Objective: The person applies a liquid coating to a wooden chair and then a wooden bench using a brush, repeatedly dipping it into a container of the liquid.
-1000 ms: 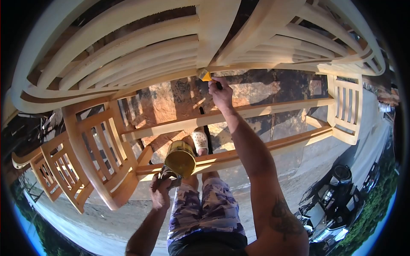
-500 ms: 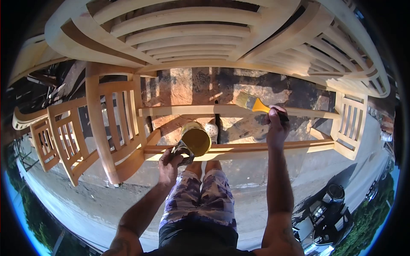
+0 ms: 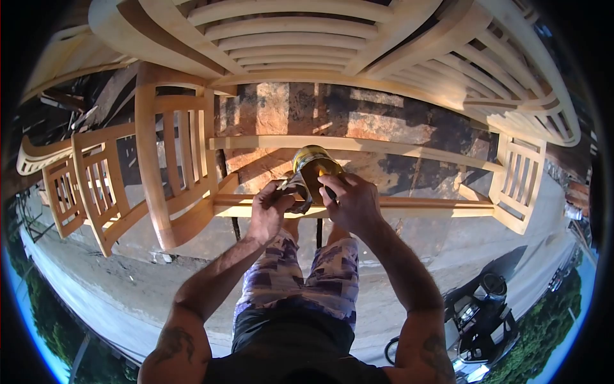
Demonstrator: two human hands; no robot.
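Tilted in front of the body, a yellowish can is held by my left hand, whose fingers are closed on its near left side together with a dark crumpled rag. My right hand is closed around the dark handle of a paintbrush at the can's opening. Only a little of the brush's orange part shows; its bristles are hidden in the can. Behind and below the can run the two long rails of a pale wooden bench frame.
The slatted wooden backrest spans the top. A slatted side stands left, another right. More slatted wooden furniture is at far left. A motorcycle stands at lower right on the paved ground.
My right hand has moved left and down with the brush, from over the far rail to the can. The can and my left hand have shifted slightly right and up.
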